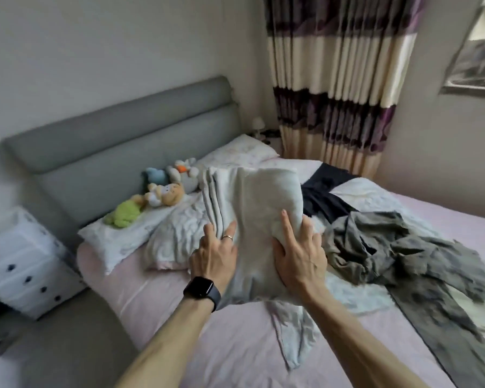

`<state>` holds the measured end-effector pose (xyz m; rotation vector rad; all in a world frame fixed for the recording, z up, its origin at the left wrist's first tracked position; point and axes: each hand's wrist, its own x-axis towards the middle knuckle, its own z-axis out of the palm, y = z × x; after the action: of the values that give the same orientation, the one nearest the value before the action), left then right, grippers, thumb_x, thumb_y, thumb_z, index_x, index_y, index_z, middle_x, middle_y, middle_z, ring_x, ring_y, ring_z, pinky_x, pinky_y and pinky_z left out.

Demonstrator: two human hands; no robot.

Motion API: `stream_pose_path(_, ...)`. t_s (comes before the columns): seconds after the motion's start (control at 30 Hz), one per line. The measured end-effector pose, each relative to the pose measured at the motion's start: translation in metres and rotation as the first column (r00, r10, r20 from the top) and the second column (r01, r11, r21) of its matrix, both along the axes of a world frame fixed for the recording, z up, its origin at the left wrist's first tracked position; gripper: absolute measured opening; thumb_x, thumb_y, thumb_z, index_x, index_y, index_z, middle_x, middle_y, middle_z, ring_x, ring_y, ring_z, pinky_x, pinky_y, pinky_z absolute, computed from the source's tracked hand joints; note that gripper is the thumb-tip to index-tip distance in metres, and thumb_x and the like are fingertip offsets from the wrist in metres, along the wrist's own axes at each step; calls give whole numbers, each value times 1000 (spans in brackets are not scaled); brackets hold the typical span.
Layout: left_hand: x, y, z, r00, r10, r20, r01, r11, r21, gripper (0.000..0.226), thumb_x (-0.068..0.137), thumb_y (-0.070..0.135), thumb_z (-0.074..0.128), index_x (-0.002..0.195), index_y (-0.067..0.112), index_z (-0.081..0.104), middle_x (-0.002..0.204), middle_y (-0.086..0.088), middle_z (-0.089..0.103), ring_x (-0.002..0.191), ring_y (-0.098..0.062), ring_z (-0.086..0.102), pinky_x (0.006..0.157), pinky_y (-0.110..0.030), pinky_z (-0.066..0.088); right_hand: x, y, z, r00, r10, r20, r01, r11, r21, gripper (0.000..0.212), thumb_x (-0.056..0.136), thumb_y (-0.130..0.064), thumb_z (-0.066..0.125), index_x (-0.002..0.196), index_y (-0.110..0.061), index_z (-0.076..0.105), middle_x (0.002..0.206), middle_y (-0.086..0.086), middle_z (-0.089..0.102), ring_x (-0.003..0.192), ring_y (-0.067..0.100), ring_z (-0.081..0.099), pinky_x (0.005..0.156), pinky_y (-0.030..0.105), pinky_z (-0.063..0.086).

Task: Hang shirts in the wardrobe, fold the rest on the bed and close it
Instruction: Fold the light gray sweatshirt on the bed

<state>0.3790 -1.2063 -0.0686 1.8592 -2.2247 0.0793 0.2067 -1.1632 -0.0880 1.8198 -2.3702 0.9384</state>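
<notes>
Left hand [213, 254] and right hand [300, 256], fingers clamped on folded pale cloth [252, 197] above bed [235, 345], grey clothes [403, 247] on bed, striped curtain [333, 79] behind bed

- Left hand [212, 256]: bare, with tendons showing as ridges across its back; the one nail in view is short and plain.
- Ring [227, 237]: a thin, plain metal band with a warm shine, worn on one finger of the left hand; which finger cannot be told.
- Smartwatch [201, 288]: worn on the left wrist, with a black rounded-rectangle case, a dark blank screen and a dark strap wrapping the wrist.
- Left forearm [163, 340]: bare from the wrist to the frame's lower edge.
- Right hand [300, 256]: bare, with a short pale nail on the forefinger and tendons and veins marked on its back.
- Right forearm [356, 331]: bare, slim, with a long tendon line along it.
</notes>
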Motion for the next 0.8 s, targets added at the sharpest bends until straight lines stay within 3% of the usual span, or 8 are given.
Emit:
stream_pose_path(0.17, 124, 67, 101, 955, 296, -9, -291, 933, -214, 54, 96, 46, 55, 147, 40, 40, 122, -9, 37, 94, -34, 57, 71, -43, 52, 116, 4, 91, 950, 311, 12, -303, 933, -194, 65, 89, -38, 70, 150, -28, 46, 142, 19, 45, 88, 42, 57, 64, 44, 53)
stream_pose_path(0.33, 252, 173, 180, 806, 592, 3, -554, 757, -345, 54, 98, 49, 49, 150, 40, 34, 124, -7, 34, 98, -29, 58, 71, -40, 51, 260, 43, 160, 766, 643, 4, -604, 722, -337, 67, 91, -38, 65, 153, -30, 40, 144, 21, 39, 106, 46, 52, 76, 48, 52)
stream_pose_path(0.53, 366, 336, 238, 483, 876, 8, -761, 424, -490, 51, 97, 42, 55, 146, 36, 43, 113, -8, 42, 81, -29, 59, 56, -33, 36, 431, 144, 219, 454, 891, -11, -792, 398, -462, 67, 92, -46, 62, 153, -38, 34, 146, 17, 38, 111, 45, 51, 74, 52, 55)
stream_pose_path(0.57, 374, 352, 244, 463, 886, 19, -759, 407, -508, 50, 95, 40, 59, 143, 35, 48, 109, -8, 44, 75, -29, 59, 53, -32, 34, 446, 155, 223, 435, 901, -7, -790, 378, -483, 67, 93, -47, 62, 153, -39, 33, 146, 16, 37, 113, 44, 50, 75, 54, 55)
stream_pose_path(0.63, 404, 404, 258, 359, 932, 39, -779, 323, -538, 48, 94, 37, 62, 141, 33, 51, 107, -9, 46, 70, -29, 58, 48, -31, 37, 495, 194, 235, 322, 947, -3, -813, 275, -513, 67, 94, -49, 60, 154, -39, 31, 148, 16, 36, 117, 44, 48, 77, 54, 54)
stream_pose_path(0.73, 455, 467, 277, 226, 974, 27, -820, 205, -534, 48, 99, 38, 53, 146, 34, 44, 115, -11, 43, 76, -31, 59, 55, -37, 52, 566, 246, 253, 177, 984, -30, -850, 138, -509, 68, 96, -51, 55, 155, -41, 23, 151, 14, 30, 117, 43, 48, 77, 53, 53)
stream_pose_path(0.8, 489, 502, 288, 140, 990, 30, -830, 134, -541, 49, 100, 39, 51, 148, 35, 41, 118, -11, 41, 82, -30, 59, 57, -36, 48, 614, 274, 266, 95, 995, -30, -857, 66, -510, 68, 97, -53, 52, 155, -42, 19, 153, 11, 26, 118, 40, 47, 76, 52, 53)
